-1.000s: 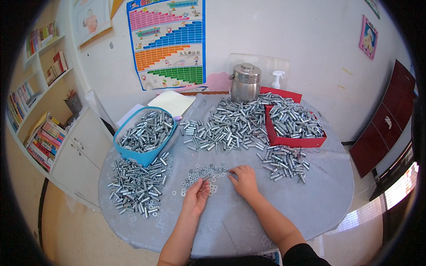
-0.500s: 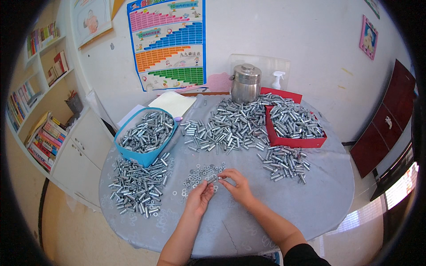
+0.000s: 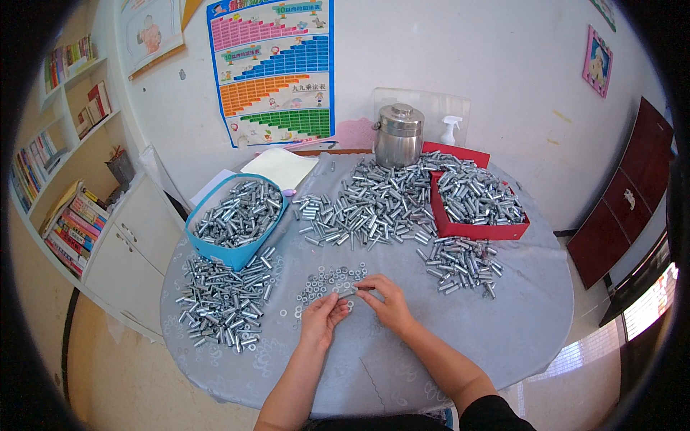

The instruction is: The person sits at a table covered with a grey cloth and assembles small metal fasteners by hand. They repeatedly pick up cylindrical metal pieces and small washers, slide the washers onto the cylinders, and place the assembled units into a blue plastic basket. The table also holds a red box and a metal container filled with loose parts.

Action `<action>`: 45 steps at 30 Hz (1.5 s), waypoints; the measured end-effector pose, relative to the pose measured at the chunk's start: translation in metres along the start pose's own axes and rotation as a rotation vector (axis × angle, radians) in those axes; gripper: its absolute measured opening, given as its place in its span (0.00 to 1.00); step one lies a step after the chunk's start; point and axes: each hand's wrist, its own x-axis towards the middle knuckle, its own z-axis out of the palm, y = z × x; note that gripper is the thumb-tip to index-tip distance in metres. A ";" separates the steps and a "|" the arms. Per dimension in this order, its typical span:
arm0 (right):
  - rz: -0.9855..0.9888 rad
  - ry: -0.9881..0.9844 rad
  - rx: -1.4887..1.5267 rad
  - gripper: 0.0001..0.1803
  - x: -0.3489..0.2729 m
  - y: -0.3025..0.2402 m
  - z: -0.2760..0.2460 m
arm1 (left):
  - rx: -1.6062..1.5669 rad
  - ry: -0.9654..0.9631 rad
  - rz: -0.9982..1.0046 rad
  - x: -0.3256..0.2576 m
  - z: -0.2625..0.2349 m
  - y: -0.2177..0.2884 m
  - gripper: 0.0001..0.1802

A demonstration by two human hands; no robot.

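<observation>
In front of me, my left hand (image 3: 321,320) is closed on one end of a slim silver metal bolt (image 3: 347,292), which lies roughly level. My right hand (image 3: 388,305) pinches the other end between thumb and fingertips; whether a small ring or nut sits there is too small to tell. Just behind both hands spreads a loose patch of small metal washers (image 3: 316,287), partly covered by the fingers. To the left lies a heap of silver metal sleeve anchors (image 3: 223,305). A smaller heap of similar anchors (image 3: 463,266) lies to the right.
A blue box (image 3: 228,257) full of metal pieces stands at left, a red box (image 3: 478,230) of them at right. Between them spreads a large pile (image 3: 381,201), with a steel canister (image 3: 399,136) behind. White paper (image 3: 287,169) and a spray bottle (image 3: 451,129) are at the back.
My right fingers have shifted slightly at the bolt's end, and the bolt sits a little more level. Both hands stay in nearly the same place; the piles look unchanged.
</observation>
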 end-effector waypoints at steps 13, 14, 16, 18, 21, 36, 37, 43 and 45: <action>0.213 -0.176 -0.004 0.19 -0.007 0.017 -0.003 | 0.034 0.070 0.092 0.003 -0.001 -0.003 0.08; 0.244 -0.191 -0.013 0.19 -0.007 0.012 -0.004 | 0.035 0.072 0.093 0.002 0.000 -0.002 0.08; 0.203 -0.104 0.100 0.19 -0.004 0.003 0.000 | 0.034 0.072 0.097 0.002 -0.001 -0.002 0.08; 0.239 -0.081 0.180 0.18 -0.005 0.006 0.000 | 0.034 0.065 0.106 0.003 -0.002 -0.004 0.08; 0.353 -0.115 0.229 0.17 -0.009 0.024 -0.003 | 0.062 0.065 0.103 0.001 0.003 -0.005 0.09; 0.250 0.275 -0.162 0.10 0.021 0.030 -0.055 | 0.185 -0.043 0.170 -0.007 0.012 0.000 0.12; 0.234 0.411 -0.213 0.10 0.025 0.033 -0.073 | 0.180 -0.027 0.171 -0.006 0.007 0.001 0.12; 0.106 1.002 -0.621 0.08 0.008 0.095 -0.195 | 0.165 -0.025 0.135 0.001 0.002 -0.001 0.11; 0.157 0.897 -0.749 0.08 -0.002 0.108 -0.207 | 0.158 -0.017 0.129 0.000 0.001 -0.001 0.11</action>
